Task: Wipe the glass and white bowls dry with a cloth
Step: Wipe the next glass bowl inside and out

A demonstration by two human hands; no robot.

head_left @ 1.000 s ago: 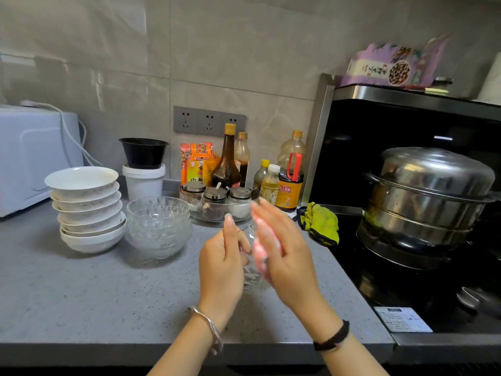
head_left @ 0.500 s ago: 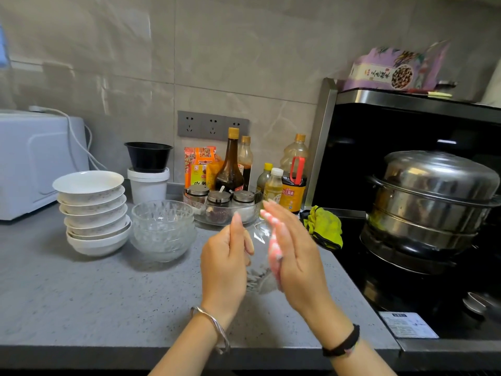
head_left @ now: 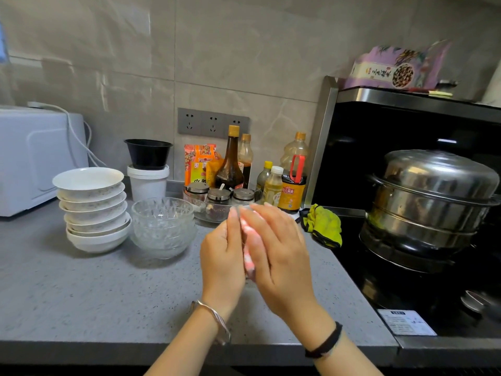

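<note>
Over the grey speckled counter (head_left: 81, 289), near its front edge, the left hand (head_left: 222, 256) and the right hand (head_left: 279, 261) are facing each other, sandwiching one pink cloth (head_left: 249, 256). The right hand is lying flat, fingers straight, pressing the cloth. The left is showing only its back and upright thumb, so I cannot tell its grip, and whatever else is lying between the palms is hidden. Toward the back left corner, one stack of about seven white bowls (head_left: 95, 213) is sitting just beside one stack of about four clear cut-glass bowls (head_left: 162, 229). Six bottles (head_left: 230, 164) are standing along the back edge; the red-handled dark bottle (head_left: 291, 194) is showing Chinese label writing too blurred to read. One yellow-green rag (head_left: 325, 226) is lying at the right edge.
</note>
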